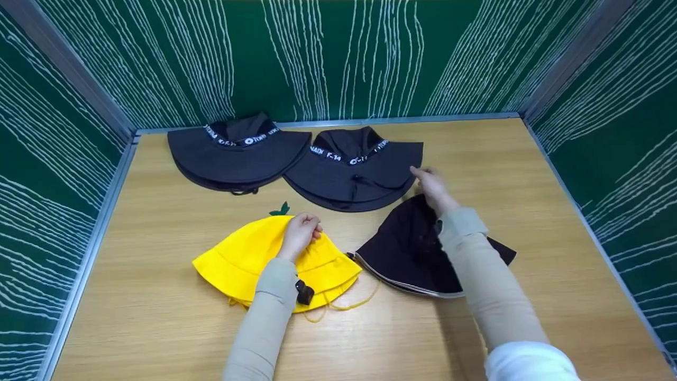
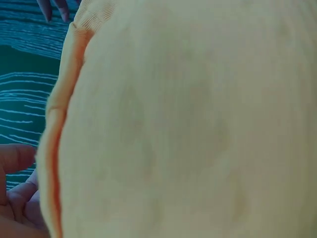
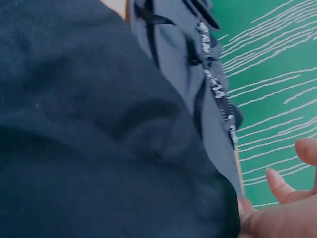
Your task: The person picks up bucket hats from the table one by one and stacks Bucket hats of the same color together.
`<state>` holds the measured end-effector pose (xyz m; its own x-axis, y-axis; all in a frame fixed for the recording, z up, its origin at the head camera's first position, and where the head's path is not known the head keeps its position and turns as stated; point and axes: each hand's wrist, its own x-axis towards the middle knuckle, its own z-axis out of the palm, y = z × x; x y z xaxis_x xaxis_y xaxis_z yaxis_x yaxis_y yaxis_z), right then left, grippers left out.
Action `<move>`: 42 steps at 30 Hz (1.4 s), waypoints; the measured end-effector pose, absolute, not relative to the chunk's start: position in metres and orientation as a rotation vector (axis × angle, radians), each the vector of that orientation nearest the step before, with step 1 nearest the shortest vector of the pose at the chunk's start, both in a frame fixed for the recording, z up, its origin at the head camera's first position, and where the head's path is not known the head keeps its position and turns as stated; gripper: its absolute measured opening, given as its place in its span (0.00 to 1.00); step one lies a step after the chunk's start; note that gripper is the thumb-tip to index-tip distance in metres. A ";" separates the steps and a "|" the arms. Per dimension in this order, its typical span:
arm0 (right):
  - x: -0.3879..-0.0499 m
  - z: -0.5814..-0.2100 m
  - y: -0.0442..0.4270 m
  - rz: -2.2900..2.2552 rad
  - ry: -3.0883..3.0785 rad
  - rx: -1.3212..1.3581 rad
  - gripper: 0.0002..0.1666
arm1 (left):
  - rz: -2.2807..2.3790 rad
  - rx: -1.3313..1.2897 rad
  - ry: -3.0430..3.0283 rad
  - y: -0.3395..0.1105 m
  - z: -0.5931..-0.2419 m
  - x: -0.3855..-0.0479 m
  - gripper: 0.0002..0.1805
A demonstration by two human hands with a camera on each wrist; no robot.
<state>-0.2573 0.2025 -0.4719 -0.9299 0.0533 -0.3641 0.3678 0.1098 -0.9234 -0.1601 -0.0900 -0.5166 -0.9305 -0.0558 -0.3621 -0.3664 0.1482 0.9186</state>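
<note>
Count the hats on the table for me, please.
4: a dark hat back left, another dark hat beside it, a yellow hat front left, and a black hat front right. Any underneath would be hidden.

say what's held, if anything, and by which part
It cannot be told: the left hand is over the yellow hat, the right hand at a dark hat's brim.

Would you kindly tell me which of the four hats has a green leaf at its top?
The yellow hat, at the front by the left hand, has the green leaf; the other three hats are dark and show no leaf.
</note>
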 end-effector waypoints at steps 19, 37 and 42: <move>-0.272 -0.497 0.191 -1.574 2.302 0.508 0.33 | 1.871 -0.457 2.153 -0.090 -0.531 -0.162 0.12; -0.279 -0.499 0.188 -1.966 1.810 0.649 0.16 | 1.895 -0.456 2.157 -0.090 -0.534 -0.162 0.11; -0.279 -0.497 0.178 -2.159 1.611 0.713 0.19 | 1.890 -0.467 2.153 -0.090 -0.536 -0.162 0.11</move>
<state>-0.2793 0.1783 -0.4968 -0.8108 0.0174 -0.5850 0.5559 -0.2898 -0.7791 -0.1622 -0.0903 -0.5357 -0.9204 -0.0810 -0.3824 -0.3897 0.1131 0.9140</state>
